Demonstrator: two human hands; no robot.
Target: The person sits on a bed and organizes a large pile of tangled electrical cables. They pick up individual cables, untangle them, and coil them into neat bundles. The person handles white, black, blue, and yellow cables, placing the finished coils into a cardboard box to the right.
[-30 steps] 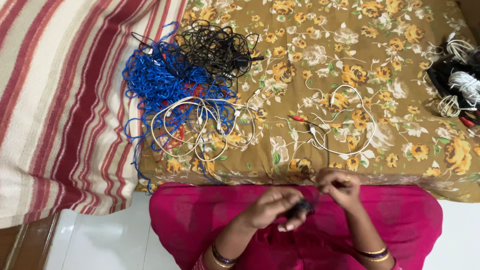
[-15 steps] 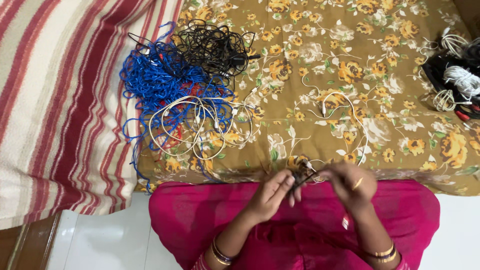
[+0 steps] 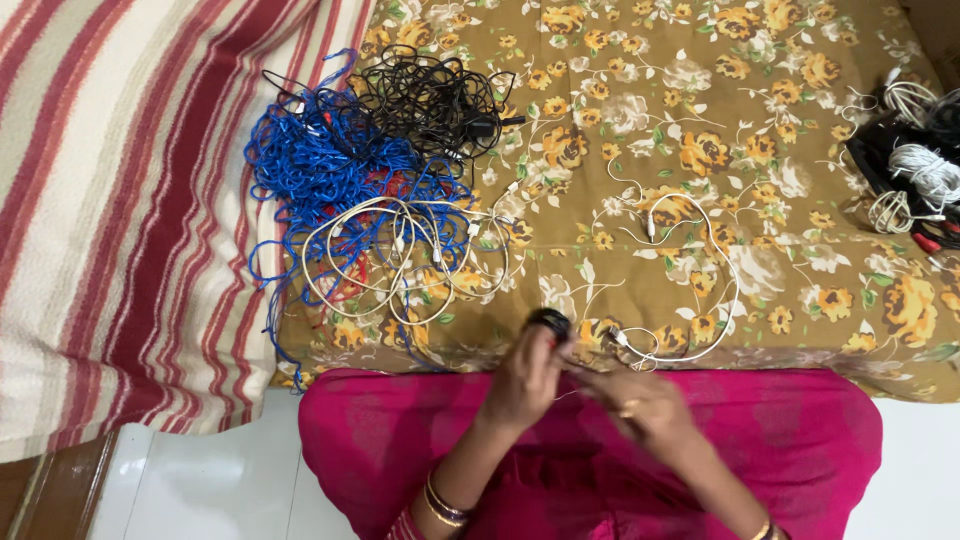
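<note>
Hands are met at the bed edge: left hand (image 3: pixel 522 380) is closed around a black coil (image 3: pixel 549 321), right hand (image 3: pixel 640 405) pinches its cord. White cable (image 3: pixel 722 262) loops just beyond; blue tangle (image 3: pixel 320 170) and black tangle (image 3: pixel 430 95) lie left.

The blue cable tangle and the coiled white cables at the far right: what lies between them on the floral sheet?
In the head view, a loose white cable loops on the floral sheet between the blue tangle and the coiled white cables.

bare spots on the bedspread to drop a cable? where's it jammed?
Free: the floral cloth between the white cable and the right-edge bundles; also the striped sheet. Crowded: the blue tangle, black tangle, white loops.
</note>
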